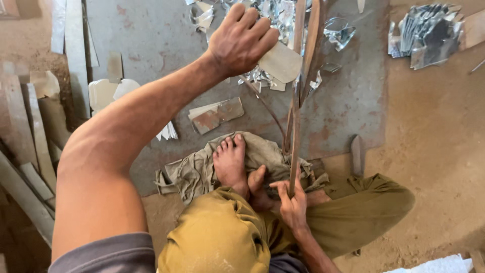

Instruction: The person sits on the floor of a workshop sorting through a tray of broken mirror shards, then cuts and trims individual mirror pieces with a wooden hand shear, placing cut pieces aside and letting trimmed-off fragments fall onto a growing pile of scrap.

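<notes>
Metal is all around in the head view. A person sits on the dirt floor (434, 151) with feet on a crumpled cloth (197, 169). The left hand (241, 39) reaches far out, its fingers closed around a flat grey piece of sheet metal (282, 61), holding it against the blades of big long-handled shears (298, 96). The right hand (294, 205) is low down, near the feet, wrapped tight on the shears' long handle. So the two hands are far apart. Under it all lies a big rusty metal plate (156, 45), with shiny sharp scraps (427, 33) near its top and more cut pieces (216, 115) lying flat.

I think the sheet could slip and cut crooked if the left hand loosens. The fingers are very close to the blades and could get hurt. Bare feet (230, 162) are close to sharp bits too
</notes>
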